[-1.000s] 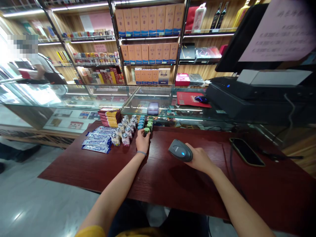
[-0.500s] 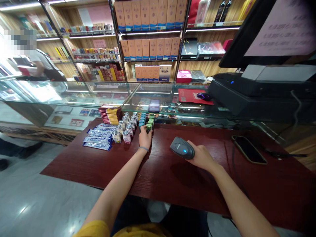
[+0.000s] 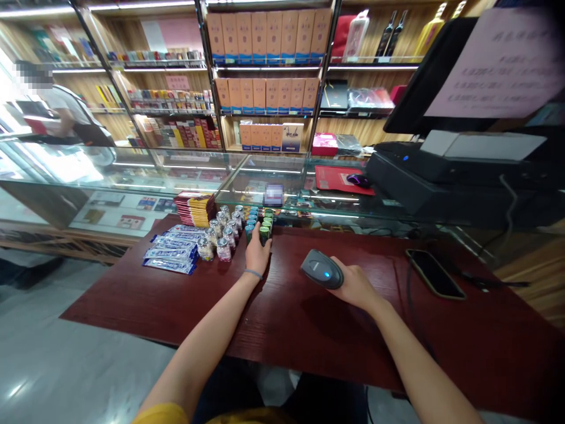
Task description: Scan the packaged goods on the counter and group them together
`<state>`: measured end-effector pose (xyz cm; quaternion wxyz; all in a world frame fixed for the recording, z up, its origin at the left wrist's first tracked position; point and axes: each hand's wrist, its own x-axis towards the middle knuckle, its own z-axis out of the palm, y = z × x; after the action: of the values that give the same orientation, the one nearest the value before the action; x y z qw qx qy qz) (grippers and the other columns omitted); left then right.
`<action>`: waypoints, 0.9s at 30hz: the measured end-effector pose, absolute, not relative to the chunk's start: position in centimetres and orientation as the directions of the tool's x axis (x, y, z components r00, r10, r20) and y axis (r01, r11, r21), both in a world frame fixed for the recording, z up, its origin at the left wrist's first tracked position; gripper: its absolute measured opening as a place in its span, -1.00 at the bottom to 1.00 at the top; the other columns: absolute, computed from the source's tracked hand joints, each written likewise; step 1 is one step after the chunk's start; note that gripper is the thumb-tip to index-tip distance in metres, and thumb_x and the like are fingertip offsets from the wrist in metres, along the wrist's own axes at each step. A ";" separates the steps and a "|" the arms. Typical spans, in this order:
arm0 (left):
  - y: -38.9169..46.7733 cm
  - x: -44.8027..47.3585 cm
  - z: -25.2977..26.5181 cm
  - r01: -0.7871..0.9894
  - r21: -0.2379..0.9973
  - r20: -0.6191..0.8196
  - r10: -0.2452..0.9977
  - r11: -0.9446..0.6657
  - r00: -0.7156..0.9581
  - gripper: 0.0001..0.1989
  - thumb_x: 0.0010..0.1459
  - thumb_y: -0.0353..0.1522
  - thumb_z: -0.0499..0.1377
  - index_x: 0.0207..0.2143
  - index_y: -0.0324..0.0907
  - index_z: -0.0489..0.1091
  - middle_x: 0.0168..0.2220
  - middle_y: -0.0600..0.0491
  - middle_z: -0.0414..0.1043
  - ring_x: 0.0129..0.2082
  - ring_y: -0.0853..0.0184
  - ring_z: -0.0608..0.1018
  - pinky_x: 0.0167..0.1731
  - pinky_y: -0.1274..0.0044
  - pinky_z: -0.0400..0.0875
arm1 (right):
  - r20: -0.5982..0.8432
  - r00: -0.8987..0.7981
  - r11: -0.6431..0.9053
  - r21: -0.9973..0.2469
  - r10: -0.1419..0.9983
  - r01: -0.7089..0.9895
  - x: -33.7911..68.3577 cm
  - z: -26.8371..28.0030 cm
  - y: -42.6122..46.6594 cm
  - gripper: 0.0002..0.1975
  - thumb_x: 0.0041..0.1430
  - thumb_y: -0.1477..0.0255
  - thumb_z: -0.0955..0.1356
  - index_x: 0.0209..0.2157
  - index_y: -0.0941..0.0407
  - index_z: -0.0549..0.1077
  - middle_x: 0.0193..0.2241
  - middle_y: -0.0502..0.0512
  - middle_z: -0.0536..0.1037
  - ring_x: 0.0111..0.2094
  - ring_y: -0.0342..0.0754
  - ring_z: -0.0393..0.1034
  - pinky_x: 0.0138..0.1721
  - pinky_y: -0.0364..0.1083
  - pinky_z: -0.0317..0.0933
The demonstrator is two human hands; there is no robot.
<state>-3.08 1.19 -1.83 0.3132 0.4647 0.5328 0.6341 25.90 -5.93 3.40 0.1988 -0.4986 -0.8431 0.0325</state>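
Note:
My left hand (image 3: 257, 253) lies low on the desk at the near end of the rows of small green-topped containers (image 3: 265, 231) and blue-topped containers (image 3: 251, 224). Its fingers and thumb are apart, with the front green-topped one between them; fingertip contact is partly hidden. My right hand (image 3: 356, 287) is closed around the handle of a dark grey barcode scanner (image 3: 322, 269), held above the desk with a blue light lit. Left of my left hand stand small silver-lidded jars (image 3: 223, 248), then flat blue-and-white packets (image 3: 172, 257) and a stack of red-and-yellow packets (image 3: 194, 209).
The dark red desk (image 3: 282, 318) borders a glass display counter (image 3: 247, 176). A phone (image 3: 435, 274) and cables lie at the right, below a monitor (image 3: 441, 76). A mouse (image 3: 358, 180) rests on a red mat. A person (image 3: 66, 115) stands far left near stocked shelves.
The view has shifted slightly. My left hand stays at the front containers, its fingers looking a little straighter. My right hand still holds the scanner in nearly the same place.

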 end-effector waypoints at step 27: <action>-2.0 -3.0 -1.2 0.414 0.740 0.633 0.758 -0.531 -0.159 -0.76 0.39 -0.24 0.09 -0.11 -0.15 0.51 -0.39 0.07 0.53 -0.45 0.40 0.57 -0.36 0.58 0.46 | 0.518 0.065 0.315 -0.610 0.853 0.727 31.3 0.5 -2.7 -0.52 -0.01 0.19 0.45 -0.04 0.06 0.47 -0.27 0.20 0.70 -0.22 0.21 0.64 -0.21 0.03 0.47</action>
<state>-3.03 -2.05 -1.24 0.1425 0.6325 0.4631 0.6044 31.34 -2.66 0.51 0.4417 -0.5810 -0.6799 0.0713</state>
